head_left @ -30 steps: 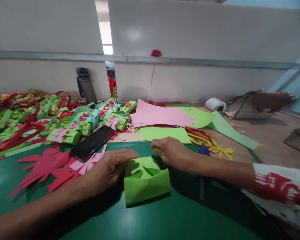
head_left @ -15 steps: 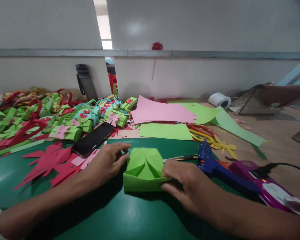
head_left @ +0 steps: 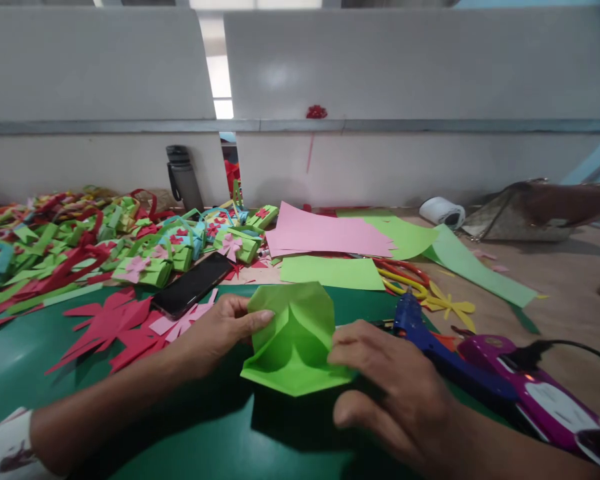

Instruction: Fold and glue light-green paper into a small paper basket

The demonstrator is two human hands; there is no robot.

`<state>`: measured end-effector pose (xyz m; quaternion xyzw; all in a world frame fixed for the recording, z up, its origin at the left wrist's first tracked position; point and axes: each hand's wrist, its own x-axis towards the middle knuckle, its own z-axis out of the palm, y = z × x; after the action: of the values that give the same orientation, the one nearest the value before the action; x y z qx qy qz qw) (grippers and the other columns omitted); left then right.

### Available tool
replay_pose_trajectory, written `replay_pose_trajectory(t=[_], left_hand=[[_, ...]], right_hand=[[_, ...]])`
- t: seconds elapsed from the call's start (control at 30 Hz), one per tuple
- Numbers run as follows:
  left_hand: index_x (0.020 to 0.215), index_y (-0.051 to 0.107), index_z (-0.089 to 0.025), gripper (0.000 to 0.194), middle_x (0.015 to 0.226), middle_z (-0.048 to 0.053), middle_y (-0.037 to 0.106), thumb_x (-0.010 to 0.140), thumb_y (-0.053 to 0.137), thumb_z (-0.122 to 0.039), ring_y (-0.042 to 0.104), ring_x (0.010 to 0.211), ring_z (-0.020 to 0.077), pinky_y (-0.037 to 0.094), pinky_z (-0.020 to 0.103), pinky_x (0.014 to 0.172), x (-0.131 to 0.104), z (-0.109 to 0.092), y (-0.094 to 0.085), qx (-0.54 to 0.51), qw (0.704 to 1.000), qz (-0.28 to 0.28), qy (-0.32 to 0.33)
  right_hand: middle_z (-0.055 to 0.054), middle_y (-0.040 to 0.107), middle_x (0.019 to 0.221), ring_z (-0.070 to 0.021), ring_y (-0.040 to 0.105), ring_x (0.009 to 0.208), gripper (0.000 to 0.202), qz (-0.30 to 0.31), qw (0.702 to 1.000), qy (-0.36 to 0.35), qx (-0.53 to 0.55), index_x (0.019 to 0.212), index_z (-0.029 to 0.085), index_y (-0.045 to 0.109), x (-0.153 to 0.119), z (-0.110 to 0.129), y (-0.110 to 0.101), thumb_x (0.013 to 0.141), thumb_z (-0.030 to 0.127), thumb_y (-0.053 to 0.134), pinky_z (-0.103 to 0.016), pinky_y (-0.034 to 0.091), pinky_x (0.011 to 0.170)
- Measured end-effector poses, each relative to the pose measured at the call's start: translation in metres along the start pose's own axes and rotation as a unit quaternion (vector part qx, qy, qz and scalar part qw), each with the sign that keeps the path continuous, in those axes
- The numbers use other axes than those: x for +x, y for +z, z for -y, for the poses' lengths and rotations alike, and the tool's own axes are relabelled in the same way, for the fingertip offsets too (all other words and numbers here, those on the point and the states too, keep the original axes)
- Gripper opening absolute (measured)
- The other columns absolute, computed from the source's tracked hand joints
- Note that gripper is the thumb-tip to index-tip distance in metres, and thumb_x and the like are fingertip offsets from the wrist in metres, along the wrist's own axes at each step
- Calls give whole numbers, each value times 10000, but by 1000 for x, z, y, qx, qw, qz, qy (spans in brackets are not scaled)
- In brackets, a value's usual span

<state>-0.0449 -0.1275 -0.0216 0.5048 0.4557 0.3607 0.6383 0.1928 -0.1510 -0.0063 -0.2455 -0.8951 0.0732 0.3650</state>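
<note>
A folded piece of light green paper [head_left: 295, 340] is tilted up off the green mat [head_left: 190, 427], its front flap spread into a pocket. My left hand [head_left: 230, 327] pinches its upper left edge, thumb in front and fingers behind. At its right side my right hand [head_left: 385, 373] has thumb and fingers apart, the fingertips touching the paper's edge. Red paper flower cutouts [head_left: 105, 323] and a pink cutout [head_left: 180, 323] lie left of my left hand, beside a black phone [head_left: 193, 283].
A blue glue gun [head_left: 445, 353] and a purple power strip [head_left: 535, 387] with a cord lie at the right. Yellow-handled scissors [head_left: 405, 283] and flat pink sheets [head_left: 330, 232] lie behind. Small paper bags [head_left: 145, 267] crowd the left; a grey bottle [head_left: 184, 179] stands behind.
The green paper has been lifted and tilted, and its front flap has opened wider. My left hand has taken hold of its edge. My right thumb has come away from the paper.
</note>
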Motion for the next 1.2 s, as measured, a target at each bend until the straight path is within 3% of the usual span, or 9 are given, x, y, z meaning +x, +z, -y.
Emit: replay_pose_trajectory(t=[0.17,0.27,0.4,0.57,0.73,0.83,0.97,1.07,1.2], left_hand=[[819,679,-151,250,708,8,653,739,675,-388,568,619,113,400,198,548,2,1,8,-10,999,-36,13],[831,670,-153,262,718,1,643,748,663,-401,535,601,98,370,184,525,3,3,16,3,999,-30,18],[802,666,-132,295,662,0,613,759,641,-423,455,512,78,332,185,480,5,3,29,55,997,-17,48],[924,665,-161,287,824,28,682,752,641,-391,575,665,141,425,225,585,2,-19,32,140,978,-89,122],[955,649,-198,239,925,40,686,839,536,-373,600,873,207,438,306,768,-23,-36,34,335,859,-260,287],[915,642,-185,182,897,54,671,824,559,-320,577,871,216,393,347,813,-33,-24,48,465,779,-152,392],[784,643,-178,189,791,57,650,777,624,-367,537,735,208,328,349,686,-25,-6,67,576,720,-61,382],[701,633,-188,178,707,27,637,846,544,-243,536,686,173,303,337,681,-16,-3,68,569,733,-41,370],[801,667,-199,122,742,22,651,841,552,-200,565,703,161,357,300,704,-18,-10,53,457,821,-69,336]], right_hand=[[-89,586,1079,-202,569,978,359,-86,971,206,87,1179,221,457,5,-10,-13,880,420,475,-320,480,807],[-96,600,1086,-208,582,964,483,-36,924,297,236,1235,205,441,8,-15,-10,818,411,574,-336,494,796],[-33,645,820,-160,605,719,227,72,863,346,361,967,170,616,13,-13,-5,795,313,583,-261,490,617],[15,524,585,-96,466,504,185,56,889,379,250,680,144,605,21,-14,-4,775,291,544,-208,351,442],[30,431,555,-87,380,497,187,10,908,363,208,633,155,543,25,-26,2,771,279,515,-206,260,407],[40,391,559,-84,345,509,189,-5,917,347,198,615,166,499,24,-26,7,775,265,505,-212,258,426],[37,414,589,-91,364,545,210,-7,926,326,190,614,168,487,21,-20,11,799,267,503,-223,309,478],[11,531,701,-114,486,642,172,-32,927,304,216,767,167,553,21,-21,8,843,309,491,-234,399,568],[-34,609,903,-141,573,798,209,-175,919,265,231,992,178,555,22,-28,-2,810,279,573,-262,460,675]])
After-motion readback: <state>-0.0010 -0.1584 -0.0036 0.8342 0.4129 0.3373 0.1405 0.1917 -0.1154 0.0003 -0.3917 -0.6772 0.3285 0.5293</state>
